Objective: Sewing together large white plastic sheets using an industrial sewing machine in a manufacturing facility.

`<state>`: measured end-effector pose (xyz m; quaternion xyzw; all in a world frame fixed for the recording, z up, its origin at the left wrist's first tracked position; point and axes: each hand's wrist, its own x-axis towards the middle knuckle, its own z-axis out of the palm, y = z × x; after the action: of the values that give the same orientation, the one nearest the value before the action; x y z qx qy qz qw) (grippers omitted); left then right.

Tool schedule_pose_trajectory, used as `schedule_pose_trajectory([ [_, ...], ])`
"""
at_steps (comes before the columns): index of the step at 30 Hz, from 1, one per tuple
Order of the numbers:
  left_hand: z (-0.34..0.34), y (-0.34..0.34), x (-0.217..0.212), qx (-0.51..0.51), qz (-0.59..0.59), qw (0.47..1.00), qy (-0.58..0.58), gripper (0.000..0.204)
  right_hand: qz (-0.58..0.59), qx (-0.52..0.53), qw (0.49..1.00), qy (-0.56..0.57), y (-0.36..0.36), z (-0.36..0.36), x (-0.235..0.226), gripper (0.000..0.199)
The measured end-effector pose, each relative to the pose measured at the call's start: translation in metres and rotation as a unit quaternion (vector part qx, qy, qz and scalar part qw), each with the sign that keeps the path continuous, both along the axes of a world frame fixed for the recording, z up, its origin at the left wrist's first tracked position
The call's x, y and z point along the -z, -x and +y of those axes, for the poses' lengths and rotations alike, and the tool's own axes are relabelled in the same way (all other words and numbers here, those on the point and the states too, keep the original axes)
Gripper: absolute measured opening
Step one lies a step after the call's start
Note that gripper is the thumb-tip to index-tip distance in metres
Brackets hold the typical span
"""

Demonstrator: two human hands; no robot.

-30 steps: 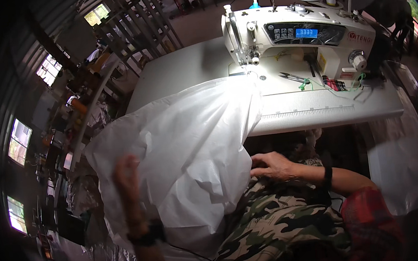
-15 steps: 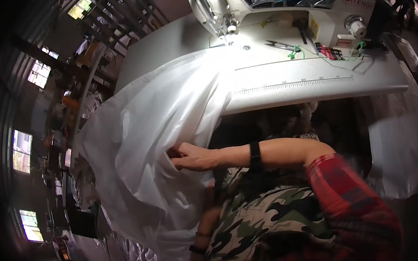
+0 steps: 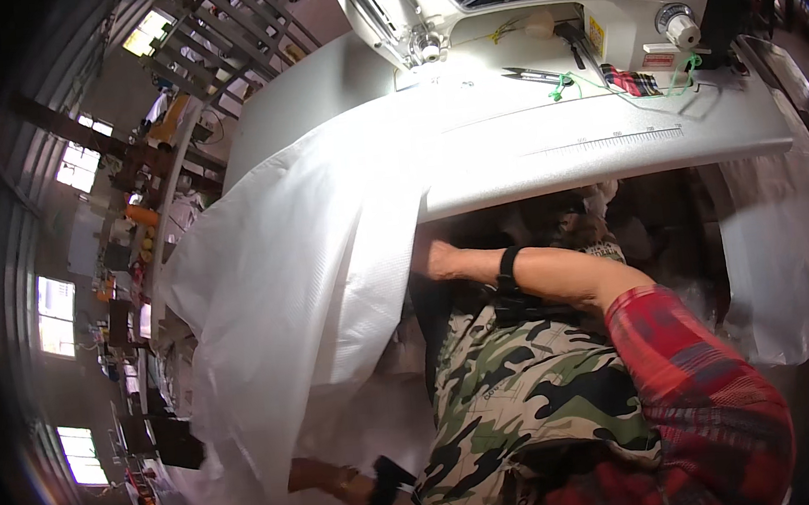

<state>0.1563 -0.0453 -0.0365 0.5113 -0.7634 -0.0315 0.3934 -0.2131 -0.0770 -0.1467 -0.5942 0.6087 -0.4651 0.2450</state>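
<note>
A large white translucent sheet (image 3: 315, 222), fabric or plastic film, lies across the sewing machine's table and hangs down at the left in long folds. My right hand (image 3: 434, 258) is at the sheet's right edge, just under the table's front edge. Its fingers are behind the sheet and in shadow, so their grip does not show. Lower left, my left hand (image 3: 308, 474) reaches under the hanging sheet, and its fingers are hidden. The sheet's far end runs toward the needle area of the white sewing machine (image 3: 536, 0), where glare washes out detail.
Tweezers (image 3: 533, 76), green thread (image 3: 563, 87) and a plaid cloth scrap (image 3: 630, 81) lie on the table (image 3: 740, 132) below the machine arm. More translucent sheeting (image 3: 780, 258) hangs at the right. Grey metal racks (image 3: 222, 38) stand at the far left.
My right hand has left the middle folds and moved right and up to the sheet's edge. My left hand has come into view lower left. The hanging sheet has spread flatter.
</note>
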Motion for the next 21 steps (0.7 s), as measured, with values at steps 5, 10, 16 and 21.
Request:
schedule_pose_trajectory([
  [5, -0.080, -0.016, -0.157, -0.060, -0.043, 0.923, 0.378, 0.073, 0.029, -0.152, 0.987, -0.036, -0.022, -0.027, -0.015, 0.050],
  [10, -0.126, -0.039, -0.310, -0.163, -0.108, 0.719, 0.666, 0.078, -0.185, -0.325, 0.925, -0.063, -0.027, 0.030, -0.055, 0.031],
  [16, -0.165, -0.049, -0.332, -0.402, -0.312, 0.695, 0.508, 0.086, -0.204, -0.501, 0.836, 0.095, -0.037, 0.130, -0.142, 0.020],
  [21, -0.195, -0.095, -0.197, -0.417, -0.459, 0.780, 0.081, 0.081, -0.105, -0.482, 0.869, 0.048, -0.001, 0.159, -0.142, 0.028],
])
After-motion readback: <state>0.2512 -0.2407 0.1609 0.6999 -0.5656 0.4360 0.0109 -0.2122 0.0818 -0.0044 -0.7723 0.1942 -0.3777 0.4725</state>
